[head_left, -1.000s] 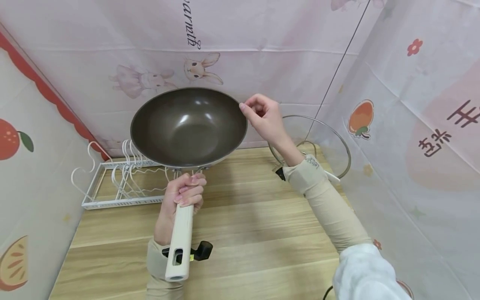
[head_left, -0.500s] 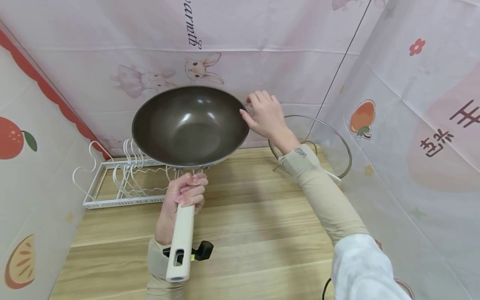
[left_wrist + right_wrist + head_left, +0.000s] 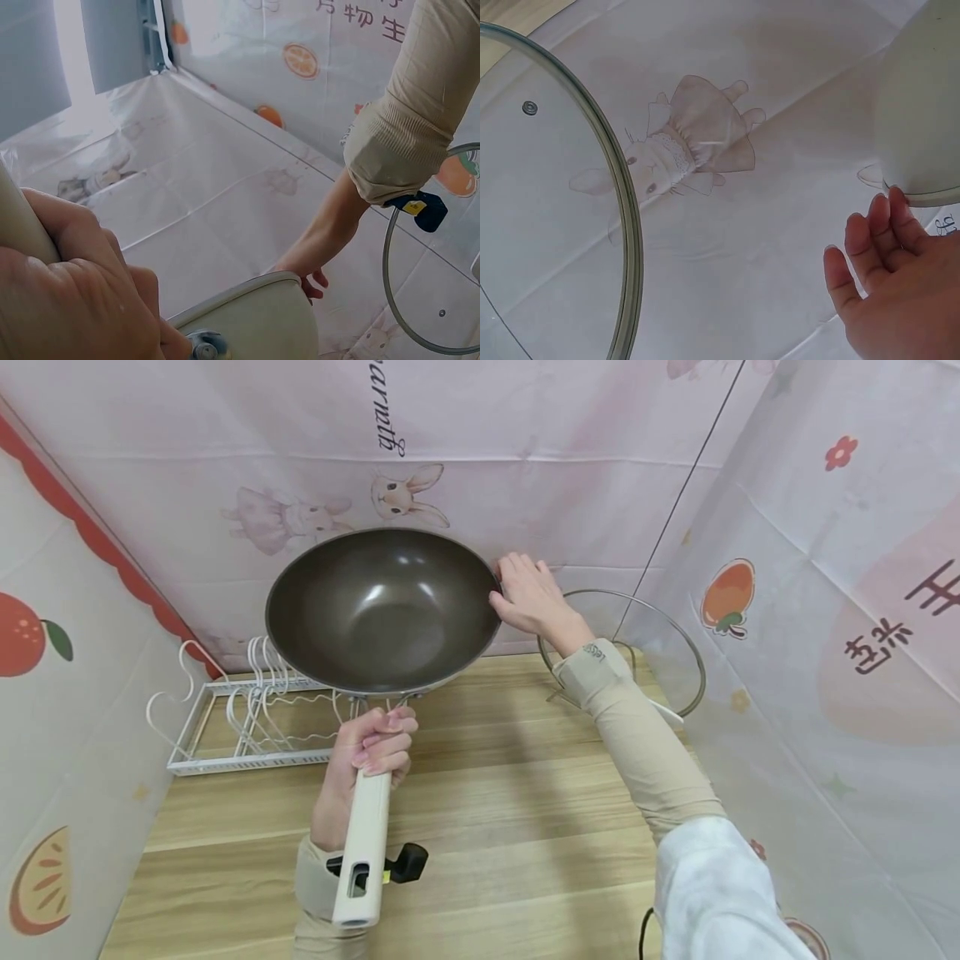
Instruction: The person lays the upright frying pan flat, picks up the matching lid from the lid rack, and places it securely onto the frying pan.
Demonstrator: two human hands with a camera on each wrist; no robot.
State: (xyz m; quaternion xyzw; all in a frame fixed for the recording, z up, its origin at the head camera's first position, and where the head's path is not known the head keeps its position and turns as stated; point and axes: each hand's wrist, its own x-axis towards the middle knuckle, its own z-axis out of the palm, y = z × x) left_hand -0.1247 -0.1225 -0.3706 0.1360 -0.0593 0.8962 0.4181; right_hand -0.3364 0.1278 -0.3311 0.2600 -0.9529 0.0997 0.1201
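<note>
A deep wok [image 3: 390, 610] with a dark brown inside and pale outside is held up above the table, tilted so its inside shows in the head view. My left hand [image 3: 369, 752] grips its long cream handle [image 3: 362, 852] close to the bowl. At the wok's right rim is my right hand [image 3: 532, 597], its thumb by the edge and its fingers loosely extended. In the right wrist view, the fingertips [image 3: 895, 196] touch or nearly touch the rim from outside. The left wrist view shows the wok's pale outer wall [image 3: 274, 322] with the right hand behind it.
A white wire rack [image 3: 247, 727] stands on the wooden table [image 3: 480, 827] at the left, partly behind the wok. A glass lid [image 3: 678, 652] stands upright at the back right, beside the right forearm. Printed cloth walls surround the table closely.
The right hand's fingers have uncurled from a pinch-like pose at the rim and now extend alongside it. The right forearm has shifted slightly left. The left hand and wok stay nearly still.
</note>
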